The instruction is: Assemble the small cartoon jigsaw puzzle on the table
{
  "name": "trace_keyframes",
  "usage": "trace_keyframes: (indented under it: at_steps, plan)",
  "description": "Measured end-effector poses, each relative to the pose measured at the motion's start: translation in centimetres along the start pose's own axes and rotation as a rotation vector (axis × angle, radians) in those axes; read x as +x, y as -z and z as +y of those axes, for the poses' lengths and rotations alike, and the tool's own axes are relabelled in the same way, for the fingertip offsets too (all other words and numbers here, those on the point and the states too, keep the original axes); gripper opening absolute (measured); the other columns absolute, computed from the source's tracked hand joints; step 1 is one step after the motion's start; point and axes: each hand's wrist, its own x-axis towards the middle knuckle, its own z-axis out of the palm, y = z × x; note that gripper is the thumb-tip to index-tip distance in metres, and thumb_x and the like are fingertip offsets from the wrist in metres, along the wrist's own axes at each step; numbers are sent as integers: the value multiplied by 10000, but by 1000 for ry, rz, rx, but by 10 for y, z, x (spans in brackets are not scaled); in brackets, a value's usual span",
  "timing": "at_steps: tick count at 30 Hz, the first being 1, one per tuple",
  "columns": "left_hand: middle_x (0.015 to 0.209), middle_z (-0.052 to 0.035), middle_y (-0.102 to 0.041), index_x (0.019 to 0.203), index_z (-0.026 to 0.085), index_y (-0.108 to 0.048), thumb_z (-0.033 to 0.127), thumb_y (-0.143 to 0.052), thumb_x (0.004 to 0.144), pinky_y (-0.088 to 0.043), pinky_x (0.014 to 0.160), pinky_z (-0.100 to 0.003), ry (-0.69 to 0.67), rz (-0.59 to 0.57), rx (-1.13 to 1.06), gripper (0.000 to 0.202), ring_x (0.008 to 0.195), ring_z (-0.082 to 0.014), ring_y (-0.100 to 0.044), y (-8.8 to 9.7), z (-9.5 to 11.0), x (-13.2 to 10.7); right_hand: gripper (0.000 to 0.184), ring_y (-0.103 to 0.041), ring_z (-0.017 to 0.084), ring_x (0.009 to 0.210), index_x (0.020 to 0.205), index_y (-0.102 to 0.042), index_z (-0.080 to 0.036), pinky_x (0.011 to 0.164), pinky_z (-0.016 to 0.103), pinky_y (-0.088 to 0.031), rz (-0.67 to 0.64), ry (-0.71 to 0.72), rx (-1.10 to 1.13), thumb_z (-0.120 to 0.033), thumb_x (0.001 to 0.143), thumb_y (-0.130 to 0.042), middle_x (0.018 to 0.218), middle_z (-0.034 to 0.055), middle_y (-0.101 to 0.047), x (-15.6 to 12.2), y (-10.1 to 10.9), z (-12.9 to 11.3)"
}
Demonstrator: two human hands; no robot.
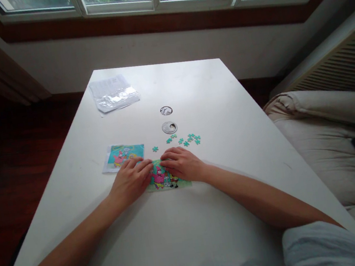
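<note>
A small cartoon jigsaw puzzle (164, 179) lies partly assembled on the white table (191, 87). My left hand (131, 180) rests flat on its left side with fingers stretched out. My right hand (182, 164) lies over its right part, fingers together and pointing left, fingertips near the left hand's. Neither hand holds anything that I can see. Several loose teal puzzle pieces (185, 140) are scattered just beyond my right hand, and one lone piece (155, 149) sits apart to their left. A printed reference picture (121, 155) lies left of the puzzle.
A crumpled clear plastic bag (114, 95) sits at the far left of the table. Two round cable holes (169, 127) are in the tabletop's middle. A cushioned sofa (330, 138) stands to the right; windows run along the back wall.
</note>
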Motion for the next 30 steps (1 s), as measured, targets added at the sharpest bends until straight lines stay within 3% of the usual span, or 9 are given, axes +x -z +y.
trace_keyframes:
  at_steps: [12,17,20,25,30]
  plan:
    - [1499,-80,-582,1475,242,-546,411,-546,1034,-382,1152,-526,-10,-30,-76,472,1375,-322,-485,-17,1,3,193,-580,249,1181,1068,-719,-219,1003,423,-468,84,-53,18,-278,1030,-539,1158,80,-734,-3,12,21]
    - [1533,-100,-539,1489,217,-523,440,-505,1049,-360,1172,-517,-13,-60,-61,493,1406,-324,-445,-16,7,4,211,-588,265,1124,1078,-732,-223,998,457,-454,235,-320,-34,-265,1028,-531,1140,86,-733,-1,15,43]
    - [1538,-100,-525,1508,229,-499,435,-482,1057,-345,1185,-505,-9,-71,-66,496,1417,-319,-433,-16,10,5,233,-572,294,1149,1165,-727,-217,1004,485,-451,245,-456,-72,-278,1000,-574,1203,112,-706,0,14,55]
    - [1577,-134,-472,1556,204,-430,470,-499,1044,-318,1211,-518,-39,-69,-84,581,1466,-333,-379,-17,12,5,279,-558,312,1169,1220,-716,-223,1012,500,-448,185,-503,-123,-284,963,-629,1248,120,-674,-1,10,59]
    - [1513,-127,-535,1516,231,-472,407,-537,1029,-348,1195,-525,28,26,-138,522,1413,-318,-444,-21,3,5,161,-576,296,1114,1072,-743,-238,987,488,-461,222,-535,-81,-250,937,-656,1173,101,-692,-4,13,62]
